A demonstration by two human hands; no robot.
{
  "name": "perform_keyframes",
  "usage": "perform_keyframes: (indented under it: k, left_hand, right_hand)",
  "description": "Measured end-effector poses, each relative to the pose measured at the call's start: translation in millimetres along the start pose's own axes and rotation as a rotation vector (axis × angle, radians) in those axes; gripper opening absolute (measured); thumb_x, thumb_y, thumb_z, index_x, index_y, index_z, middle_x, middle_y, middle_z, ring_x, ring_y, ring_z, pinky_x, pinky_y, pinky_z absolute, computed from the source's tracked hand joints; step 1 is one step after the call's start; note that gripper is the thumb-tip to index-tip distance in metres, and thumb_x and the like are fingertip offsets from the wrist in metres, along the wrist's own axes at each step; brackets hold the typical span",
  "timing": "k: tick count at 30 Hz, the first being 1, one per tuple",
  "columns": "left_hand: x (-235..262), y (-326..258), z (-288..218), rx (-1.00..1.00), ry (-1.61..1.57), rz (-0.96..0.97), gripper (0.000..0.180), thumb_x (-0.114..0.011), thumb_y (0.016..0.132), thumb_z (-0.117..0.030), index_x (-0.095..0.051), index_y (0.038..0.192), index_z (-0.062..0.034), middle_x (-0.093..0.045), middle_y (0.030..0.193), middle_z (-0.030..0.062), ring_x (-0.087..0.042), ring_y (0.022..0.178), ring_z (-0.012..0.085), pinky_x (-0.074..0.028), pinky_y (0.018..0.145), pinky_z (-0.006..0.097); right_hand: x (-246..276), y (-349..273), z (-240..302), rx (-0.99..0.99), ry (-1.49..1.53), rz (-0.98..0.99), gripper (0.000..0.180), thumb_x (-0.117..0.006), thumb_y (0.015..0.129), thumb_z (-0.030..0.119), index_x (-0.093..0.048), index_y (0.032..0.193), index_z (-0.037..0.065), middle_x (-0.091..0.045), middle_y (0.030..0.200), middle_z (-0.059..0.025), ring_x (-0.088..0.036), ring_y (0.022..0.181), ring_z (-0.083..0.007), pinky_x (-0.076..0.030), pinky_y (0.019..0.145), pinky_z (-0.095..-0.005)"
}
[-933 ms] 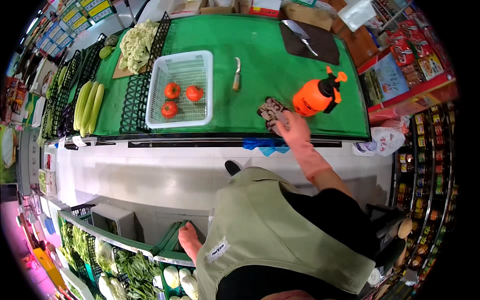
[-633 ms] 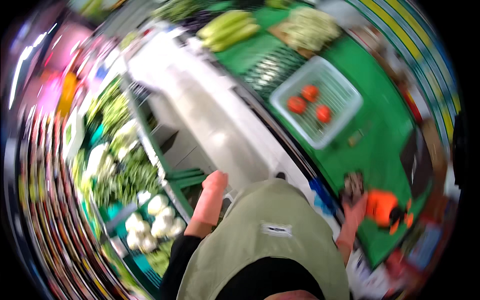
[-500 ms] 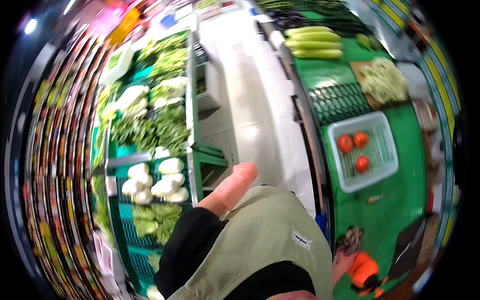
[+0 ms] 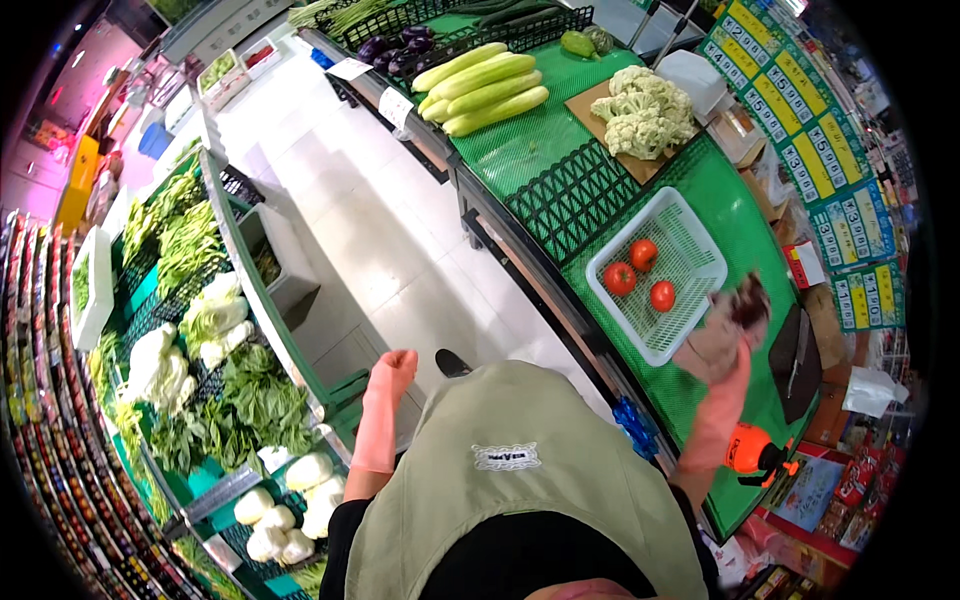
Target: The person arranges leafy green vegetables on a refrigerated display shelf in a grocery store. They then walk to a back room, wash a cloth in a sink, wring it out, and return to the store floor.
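My right hand (image 4: pixel 731 345), in a long pink rubber glove, is closed on a grey-brown cloth (image 4: pixel 708 342). The cloth lies over the green mat (image 4: pixel 640 388) of the right-hand stand, close to the near right corner of a white plastic basket (image 4: pixel 655 347). Inside the basket sit three red tomatoes (image 4: pixel 643 255). A dark blur hides the far end of the cloth. My left hand (image 4: pixel 396 368), gloved in pink too, hangs over the aisle with its fingers curled in and nothing showing in them. Nearer me on the mat stands an orange spray bottle (image 4: pixel 746 447).
Cauliflower (image 4: pixel 643 112) and pale green gourds (image 4: pixel 485 88) lie farther along the stand. A dark flat item (image 4: pixel 795 365) rests right of the cloth. Left of the tiled aisle (image 4: pixel 375 215), another stand carries leafy greens (image 4: pixel 262 400) and white cabbages (image 4: pixel 325 495).
My view has turned toward the right-hand stand. My right hand has carried the cloth from beside the spray bottle up to the basket. A small knife seen below the basket no longer shows.
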State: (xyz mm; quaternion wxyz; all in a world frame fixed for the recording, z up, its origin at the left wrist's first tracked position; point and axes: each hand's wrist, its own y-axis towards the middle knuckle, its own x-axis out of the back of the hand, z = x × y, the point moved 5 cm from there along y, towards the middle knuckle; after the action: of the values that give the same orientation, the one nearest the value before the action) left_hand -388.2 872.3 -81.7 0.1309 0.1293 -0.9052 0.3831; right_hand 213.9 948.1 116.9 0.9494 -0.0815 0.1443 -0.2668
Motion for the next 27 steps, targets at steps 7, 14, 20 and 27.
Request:
perform_keyframes:
  k: [7, 14, 20, 27]
  left_hand:
    - [37, 5, -190, -0.414, -0.530, 0.407, 0.084, -0.074, 0.090, -0.034, -0.027, 0.155, -0.0075, -0.044, 0.148, 0.0165, -0.045, 0.134, 0.0263, -0.037, 0.111, 0.040]
    - [101, 86, -241, -0.348, -0.829, 0.225, 0.053, -0.075, 0.086, -0.017, -0.055, 0.130, 0.0034, -0.063, 0.123, 0.0121, -0.063, 0.110, 0.0258, -0.050, 0.095, 0.040]
    - [171, 198, -126, -0.384, -1.222, -0.077, 0.063, -0.065, 0.095, -0.026, -0.040, 0.149, -0.0065, -0.056, 0.139, 0.0113, -0.056, 0.125, 0.0304, -0.047, 0.104, 0.045]
    - [207, 219, -52, -0.205, -1.333, -0.324, 0.043, -0.069, 0.088, -0.030, -0.061, 0.123, -0.0080, -0.064, 0.115, 0.0063, -0.062, 0.104, 0.0228, -0.049, 0.092, 0.039]
  right_hand:
    - [-364, -31, -70, -0.158, -0.107, 0.612, 0.049, -0.069, 0.083, 0.028, -0.060, 0.125, 0.003, -0.068, 0.109, -0.0070, -0.066, 0.097, -0.0183, -0.053, 0.088, -0.0341]
    - [-546, -89, -158, -0.162, -0.765, 1.026, 0.055, -0.067, 0.090, 0.047, -0.062, 0.126, 0.005, -0.069, 0.118, -0.0151, -0.066, 0.106, -0.0252, -0.051, 0.090, -0.0359]
    - [-550, 63, -194, 0.163, -0.699, 0.712, 0.035, -0.069, 0.091, 0.020, -0.064, 0.121, 0.002, -0.071, 0.102, -0.0144, -0.069, 0.094, -0.0285, -0.054, 0.084, -0.0350]
    - [-483, 254, -263, 0.643, -1.769, 0.395, 0.059, -0.068, 0.085, 0.023, -0.051, 0.140, 0.011, -0.051, 0.141, -0.0198, -0.049, 0.130, -0.0370, -0.045, 0.105, -0.0459]
